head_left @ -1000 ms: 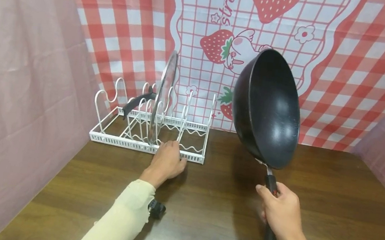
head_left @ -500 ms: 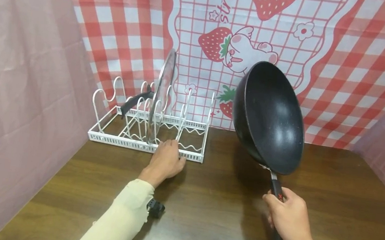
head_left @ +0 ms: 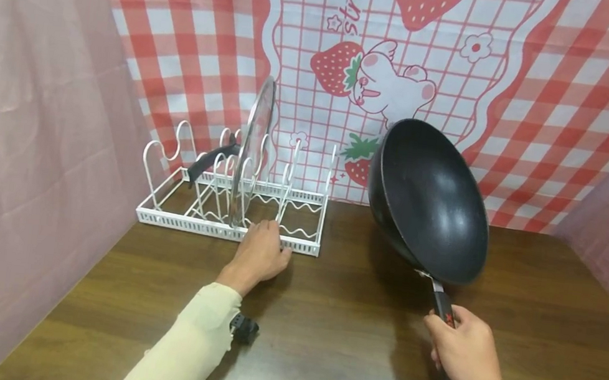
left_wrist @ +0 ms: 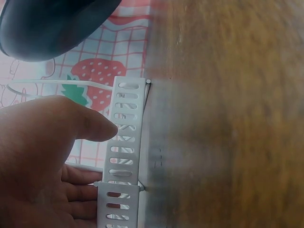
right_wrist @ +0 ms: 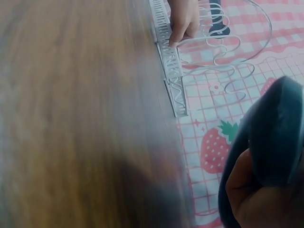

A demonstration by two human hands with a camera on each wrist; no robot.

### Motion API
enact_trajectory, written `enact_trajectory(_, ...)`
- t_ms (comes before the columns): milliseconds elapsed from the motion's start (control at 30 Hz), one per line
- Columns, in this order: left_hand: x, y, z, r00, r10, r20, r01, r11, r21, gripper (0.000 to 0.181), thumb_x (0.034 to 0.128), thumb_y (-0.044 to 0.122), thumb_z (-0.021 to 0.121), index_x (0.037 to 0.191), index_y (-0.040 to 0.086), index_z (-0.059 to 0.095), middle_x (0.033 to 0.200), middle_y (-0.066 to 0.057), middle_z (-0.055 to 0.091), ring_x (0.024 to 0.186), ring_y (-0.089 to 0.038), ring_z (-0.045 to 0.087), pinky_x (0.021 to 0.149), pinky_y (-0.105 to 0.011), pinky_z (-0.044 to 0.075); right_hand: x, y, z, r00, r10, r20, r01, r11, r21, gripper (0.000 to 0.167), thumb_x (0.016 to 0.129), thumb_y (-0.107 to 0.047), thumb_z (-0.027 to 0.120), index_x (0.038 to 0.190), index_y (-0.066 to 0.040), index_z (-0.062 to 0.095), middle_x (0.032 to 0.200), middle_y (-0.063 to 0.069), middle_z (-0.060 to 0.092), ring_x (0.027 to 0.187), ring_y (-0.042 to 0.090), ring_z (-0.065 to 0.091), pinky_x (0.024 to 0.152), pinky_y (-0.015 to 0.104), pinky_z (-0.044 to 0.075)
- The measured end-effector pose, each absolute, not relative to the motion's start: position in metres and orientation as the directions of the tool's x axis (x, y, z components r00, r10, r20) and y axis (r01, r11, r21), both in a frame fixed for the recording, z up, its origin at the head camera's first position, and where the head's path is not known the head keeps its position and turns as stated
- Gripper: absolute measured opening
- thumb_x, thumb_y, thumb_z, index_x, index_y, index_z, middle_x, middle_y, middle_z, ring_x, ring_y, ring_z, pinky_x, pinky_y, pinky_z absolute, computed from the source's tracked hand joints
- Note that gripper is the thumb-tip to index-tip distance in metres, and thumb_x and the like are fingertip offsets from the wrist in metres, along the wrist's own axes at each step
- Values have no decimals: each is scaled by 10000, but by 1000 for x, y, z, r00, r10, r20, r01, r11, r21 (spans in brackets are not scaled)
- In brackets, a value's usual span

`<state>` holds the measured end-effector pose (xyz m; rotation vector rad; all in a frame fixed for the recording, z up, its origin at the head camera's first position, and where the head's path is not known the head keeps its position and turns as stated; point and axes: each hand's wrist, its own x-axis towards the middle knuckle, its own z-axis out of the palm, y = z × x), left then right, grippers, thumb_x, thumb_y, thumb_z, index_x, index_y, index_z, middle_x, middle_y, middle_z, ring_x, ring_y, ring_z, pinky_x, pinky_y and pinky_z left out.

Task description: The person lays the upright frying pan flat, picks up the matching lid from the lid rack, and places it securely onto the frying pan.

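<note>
A black wok (head_left: 430,198) is held up over the right side of the table, its dark inside facing me and its bowl tilted to the right. My right hand (head_left: 466,353) grips its long black handle (head_left: 444,309); in the right wrist view the thumb (right_wrist: 241,173) lies along that handle. My left hand (head_left: 259,254) holds the front rail of a white wire pot rack (head_left: 188,224), the thumb (left_wrist: 97,126) on one side and the fingers on the other. A glass lid (head_left: 254,140) with a black handle (head_left: 208,161) stands on edge in the rack.
Brown wood-grain table (head_left: 321,342) lies under everything. Behind stands a red and white checked strawberry cloth (head_left: 209,35). Pink cloth (head_left: 22,139) hangs at the left, and more at the right edge. A small black device (head_left: 245,329) sits at my left wrist.
My right hand has carried the wok down and to the right, and the bowl leans further right. The left hand stays on the rack's rail.
</note>
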<state>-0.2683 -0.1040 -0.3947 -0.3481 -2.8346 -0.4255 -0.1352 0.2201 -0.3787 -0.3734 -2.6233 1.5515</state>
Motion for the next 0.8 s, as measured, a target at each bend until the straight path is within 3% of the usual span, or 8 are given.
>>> enact_trajectory(533,-269,-104,-398,-933,212,290,289,923,253,446,875,254,682,1126,-99,574,1043,-228,620,1048,-375,593,1046,-492,405,-127,229,-385,-969,232,-82,190,495,-848,175,910,-140,601,959,28,590,531,57,550,430,197,552,420,316,470)
enact_trajectory(800,-269,-105,-396,-936,204,286,277,929,243,437,881,257,692,1109,-96,574,1030,-222,616,1032,-372,590,1029,-482,415,-126,233,-382,-972,215,-95,193,499,-845,167,923,-150,609,911,11,568,564,55,557,448,191,555,423,323,490)
